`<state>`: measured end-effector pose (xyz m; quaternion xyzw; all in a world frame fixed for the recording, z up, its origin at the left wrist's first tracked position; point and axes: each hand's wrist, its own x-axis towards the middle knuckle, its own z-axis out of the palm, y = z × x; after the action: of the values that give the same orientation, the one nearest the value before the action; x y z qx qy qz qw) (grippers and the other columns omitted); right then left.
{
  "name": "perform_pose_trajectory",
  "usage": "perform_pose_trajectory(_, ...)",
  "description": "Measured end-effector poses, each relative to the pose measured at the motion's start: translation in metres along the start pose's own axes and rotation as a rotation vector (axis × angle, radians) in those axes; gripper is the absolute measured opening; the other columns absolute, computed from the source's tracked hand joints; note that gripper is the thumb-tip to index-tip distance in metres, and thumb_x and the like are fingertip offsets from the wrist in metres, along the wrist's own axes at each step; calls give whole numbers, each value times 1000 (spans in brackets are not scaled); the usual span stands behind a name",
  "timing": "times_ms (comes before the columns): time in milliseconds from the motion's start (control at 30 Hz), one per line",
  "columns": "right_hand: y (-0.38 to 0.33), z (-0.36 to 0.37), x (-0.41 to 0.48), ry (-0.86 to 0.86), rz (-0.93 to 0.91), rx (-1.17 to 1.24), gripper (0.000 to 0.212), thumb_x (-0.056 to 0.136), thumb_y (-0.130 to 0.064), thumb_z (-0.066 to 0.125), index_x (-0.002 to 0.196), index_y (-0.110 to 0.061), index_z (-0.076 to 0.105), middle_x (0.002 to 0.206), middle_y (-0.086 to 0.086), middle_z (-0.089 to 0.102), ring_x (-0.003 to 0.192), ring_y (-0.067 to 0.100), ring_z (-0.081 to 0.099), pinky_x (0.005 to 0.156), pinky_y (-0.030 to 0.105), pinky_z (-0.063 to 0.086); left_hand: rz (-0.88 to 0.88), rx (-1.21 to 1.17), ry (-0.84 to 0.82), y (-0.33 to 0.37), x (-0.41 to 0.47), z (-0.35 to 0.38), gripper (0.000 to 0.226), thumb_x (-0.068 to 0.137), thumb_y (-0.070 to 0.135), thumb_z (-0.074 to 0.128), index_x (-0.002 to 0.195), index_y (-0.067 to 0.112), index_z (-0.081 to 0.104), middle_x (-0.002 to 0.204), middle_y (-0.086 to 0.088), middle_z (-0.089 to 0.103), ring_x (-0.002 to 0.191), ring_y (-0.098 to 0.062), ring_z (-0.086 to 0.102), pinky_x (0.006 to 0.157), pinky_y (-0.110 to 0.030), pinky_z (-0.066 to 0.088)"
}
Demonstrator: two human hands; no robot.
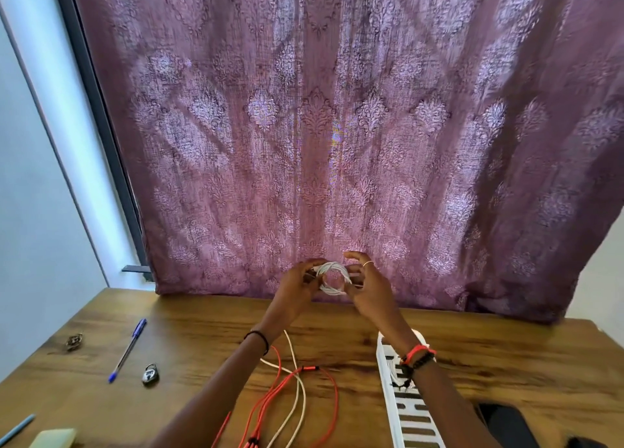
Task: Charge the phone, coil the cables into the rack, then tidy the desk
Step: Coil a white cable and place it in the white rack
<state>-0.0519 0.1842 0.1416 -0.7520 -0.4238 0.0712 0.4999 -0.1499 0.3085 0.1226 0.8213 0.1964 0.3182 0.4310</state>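
- Left hand (pixel 297 287): fingers are curled round the left side of the white cable coil (pixel 332 277) and grip it.
- Right hand (pixel 369 289): thumb and fingers pinch the right side of the same coil, and one finger arches free above it.
- Coil position: it is held between both hands, raised off the desk (pixel 202 329), in front of the curtain (pixel 320 127). The ring stands roughly upright with its opening towards the camera.
- Governing relation: the rack (pixel 410 414) lies on the desk below the coil, nearer the person and to the right. Its long axis runs from far to near. It passes under the right forearm, so the right hand is judged the nearer one for setting the coil in.
- Loose cables: an orange cable (pixel 270 397) and a loose white cable (pixel 299 397) lie uncoiled on the desk between the forearms, crossing each other.
- Hidden or unclear:
  - The coil's plug ends are covered by the fingers.
  - Whether the loose white cable joins the coil cannot be told.
  - The right wrist covers part of the rack, and the frame edge cuts off its near end.
  - The phone (pixel 506 424) is partly cut off; no plug connection can be made out.
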Motion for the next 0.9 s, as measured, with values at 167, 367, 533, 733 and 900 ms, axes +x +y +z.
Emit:
perform_pose_trajectory(167, 3, -4, 2, 20, -25, -171, 18, 84, 2, 61, 101, -4, 66, 97, 11, 71, 86, 14, 66, 67, 4, 43, 4, 83, -12, -11, 3, -8, 32, 88, 5, 61, 119, 10, 63, 108, -8, 68, 95, -20, 66, 78, -17, 50)
perform_pose_trajectory(367, 2, -15, 8, -114, -106, -283, 26, 88, 2, 56, 111, -4, 67, 102, 13, 70, 93, 23, 66, 67, 3, 39, 2, 137, 42, -14, 0, -10, 32, 89, 3, 57, 120, 9, 62, 108, -5, 64, 95, -17, 63, 67, -2, 39)
perform_pose_trajectory(533, 4, -19, 11, -53, -189, -413, 20, 85, -7, 64, 103, -1, 70, 104, 17, 61, 94, 26, 61, 72, 10, 34, -19, 41, 107, -12, -2, -10, 30, 87, 3, 59, 116, 9, 64, 99, -3, 68, 84, -1, 64, 64, -6, 42)
perform_pose_trajectory(733, 6, -6, 6, 192, -188, -437, 9, 70, -8, 69, 73, -1, 74, 66, 13, 66, 55, 25, 65, 55, 25, 47, -165, -476, 131, 0, -9, 9, 27, 87, -6, 57, 112, 2, 60, 88, -1, 65, 68, 2, 64, 58, -12, 50)
perform_pose_trajectory(900, -3, 6, -9, 342, -81, -220, 18, 85, -4, 62, 99, 4, 70, 93, 20, 71, 84, 29, 69, 76, 23, 45, -251, -721, 187, 4, -17, 28, 25, 86, -4, 59, 108, 6, 63, 88, -2, 69, 76, -10, 67, 61, -21, 55)
